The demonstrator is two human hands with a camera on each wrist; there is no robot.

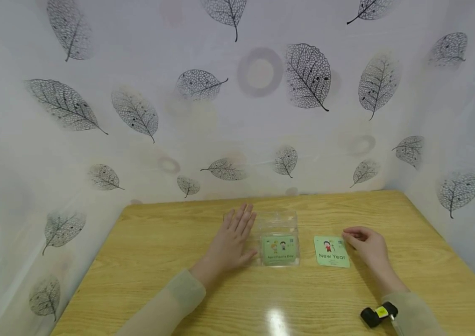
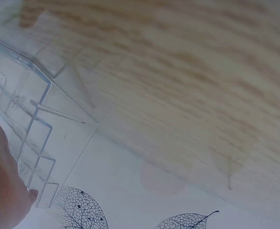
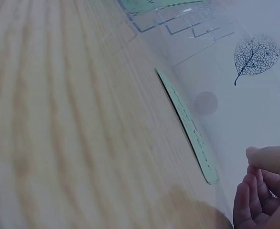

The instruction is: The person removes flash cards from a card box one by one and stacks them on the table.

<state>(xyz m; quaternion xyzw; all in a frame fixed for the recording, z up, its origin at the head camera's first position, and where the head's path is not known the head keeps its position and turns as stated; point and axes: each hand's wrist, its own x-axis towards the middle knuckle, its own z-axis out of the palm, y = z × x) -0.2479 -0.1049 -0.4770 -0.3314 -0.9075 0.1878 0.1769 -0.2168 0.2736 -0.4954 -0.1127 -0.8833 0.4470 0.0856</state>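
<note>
My left hand (image 1: 230,240) lies with straight fingers over the left part of a clear plastic holder (image 1: 277,224). Stepped ridges of this clear holder (image 2: 39,124) show beside the hand (image 2: 4,176) in the left wrist view. A green "April Fool's Day" card (image 1: 279,249) lies at the front of the holder. To its right, a green "New Year" card (image 1: 331,252) lies flat on the wooden table. Beside that card's upper right corner is my right hand (image 1: 367,245), its fingers loosely bent. In the right wrist view, a gap shows between this hand (image 3: 266,186) and the card (image 3: 190,131).
The wooden table (image 1: 145,261) reaches back to a pale curtain (image 1: 237,130) printed with dark leaves, which also hangs at both sides. A black device with a yellow label (image 1: 379,314) is strapped at the right wrist.
</note>
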